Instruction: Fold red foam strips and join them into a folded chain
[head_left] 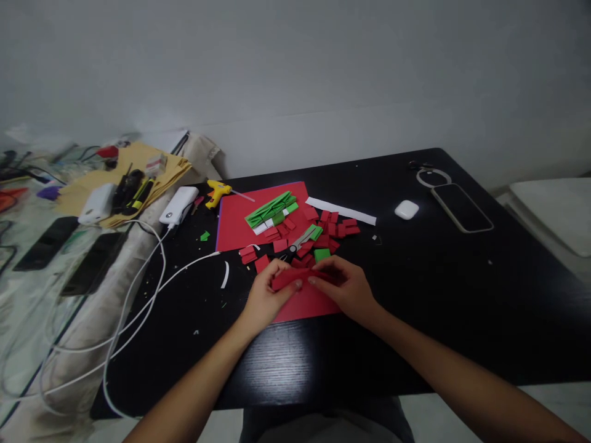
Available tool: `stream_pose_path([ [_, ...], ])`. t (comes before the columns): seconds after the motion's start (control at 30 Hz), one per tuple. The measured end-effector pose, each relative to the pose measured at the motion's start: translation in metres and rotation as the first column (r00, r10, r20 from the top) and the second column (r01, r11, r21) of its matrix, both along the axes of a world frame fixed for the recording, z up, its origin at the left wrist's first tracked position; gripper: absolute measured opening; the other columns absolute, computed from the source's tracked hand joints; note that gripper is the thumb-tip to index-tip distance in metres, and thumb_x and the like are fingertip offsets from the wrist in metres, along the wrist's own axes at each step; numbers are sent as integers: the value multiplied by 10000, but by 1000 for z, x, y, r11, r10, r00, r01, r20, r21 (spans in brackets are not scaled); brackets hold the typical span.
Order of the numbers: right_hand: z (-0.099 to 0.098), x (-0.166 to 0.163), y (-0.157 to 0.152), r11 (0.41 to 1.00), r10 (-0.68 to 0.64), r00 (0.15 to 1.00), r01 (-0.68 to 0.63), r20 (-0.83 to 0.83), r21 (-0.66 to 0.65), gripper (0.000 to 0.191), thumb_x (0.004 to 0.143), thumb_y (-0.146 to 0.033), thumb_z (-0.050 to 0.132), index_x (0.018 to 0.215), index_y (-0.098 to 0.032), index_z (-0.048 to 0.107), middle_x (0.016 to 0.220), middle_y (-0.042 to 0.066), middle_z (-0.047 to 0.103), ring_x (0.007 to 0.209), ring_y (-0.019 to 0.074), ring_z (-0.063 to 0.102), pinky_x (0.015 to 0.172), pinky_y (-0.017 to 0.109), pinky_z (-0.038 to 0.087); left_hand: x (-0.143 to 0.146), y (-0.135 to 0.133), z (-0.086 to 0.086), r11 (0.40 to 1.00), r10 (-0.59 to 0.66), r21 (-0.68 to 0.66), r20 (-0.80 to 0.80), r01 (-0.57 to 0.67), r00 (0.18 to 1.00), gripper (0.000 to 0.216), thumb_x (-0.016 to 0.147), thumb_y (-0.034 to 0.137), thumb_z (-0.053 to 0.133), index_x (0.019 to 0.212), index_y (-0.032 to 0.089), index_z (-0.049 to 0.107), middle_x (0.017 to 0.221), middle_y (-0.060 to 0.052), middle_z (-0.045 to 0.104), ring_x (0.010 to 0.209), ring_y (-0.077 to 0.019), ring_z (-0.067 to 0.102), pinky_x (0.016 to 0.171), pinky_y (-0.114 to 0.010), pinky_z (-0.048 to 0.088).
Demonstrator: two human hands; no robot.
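My left hand (272,289) and my right hand (346,286) pinch a folded red paper piece (302,277) between them, thumbs on the near side. Below it a flat red paper sheet (307,307) lies on the table. Just beyond my fingers are many small folded red paper pieces (325,229), a few green ones (322,254) and scissors (300,240) lying partly among them. Farther back, a bundle of folded green paper strips (272,209) rests on a larger red sheet (231,227). My fingers hide part of the held paper.
On the black table (438,320) lie a white paper strip (341,211), a yellow glue gun (217,193), a white power bank (179,205) with cables, a white earbud case (407,210) and a phone (462,208). Left stands another surface with phones (46,243) and brown envelopes (157,169).
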State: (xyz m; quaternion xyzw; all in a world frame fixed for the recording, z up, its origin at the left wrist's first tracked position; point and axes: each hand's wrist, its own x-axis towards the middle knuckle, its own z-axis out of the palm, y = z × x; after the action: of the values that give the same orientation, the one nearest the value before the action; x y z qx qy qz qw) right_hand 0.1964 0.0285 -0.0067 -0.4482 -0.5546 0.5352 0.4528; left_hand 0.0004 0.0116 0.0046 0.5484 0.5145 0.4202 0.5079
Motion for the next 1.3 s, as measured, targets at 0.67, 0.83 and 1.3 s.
stream_pose_path([
  [0.67, 6, 6, -6, 831, -82, 976, -44, 200, 554, 115, 882, -155, 714, 864, -265, 744, 871, 46, 761, 920, 242, 682, 852, 423, 560, -6, -11, 10, 927, -196, 266, -258, 265, 946, 482, 787, 359, 836, 1093, 234, 486, 1346, -151, 611, 1240, -310, 610, 1041, -447, 468],
  [0.83, 4, 5, -11, 835, -64, 973, -70, 223, 546, 106, 900, -164, 677, 894, -255, 730, 906, 56, 742, 882, 219, 700, 793, 377, 584, -5, -12, 12, 876, -218, 341, -352, 342, 910, 695, 833, 321, 794, 1438, 257, 459, 1411, -152, 571, 1321, -332, 543, 1111, -501, 447],
  [1.3, 7, 6, -14, 825, -87, 968, -61, 233, 562, 140, 907, -126, 671, 947, -251, 719, 906, 55, 720, 829, 198, 711, 727, 335, 595, -8, -15, 12, 911, -309, 267, -66, 315, 949, 556, 844, 249, 772, 1271, 257, 418, 1408, -151, 487, 1343, -318, 496, 1104, -476, 441],
])
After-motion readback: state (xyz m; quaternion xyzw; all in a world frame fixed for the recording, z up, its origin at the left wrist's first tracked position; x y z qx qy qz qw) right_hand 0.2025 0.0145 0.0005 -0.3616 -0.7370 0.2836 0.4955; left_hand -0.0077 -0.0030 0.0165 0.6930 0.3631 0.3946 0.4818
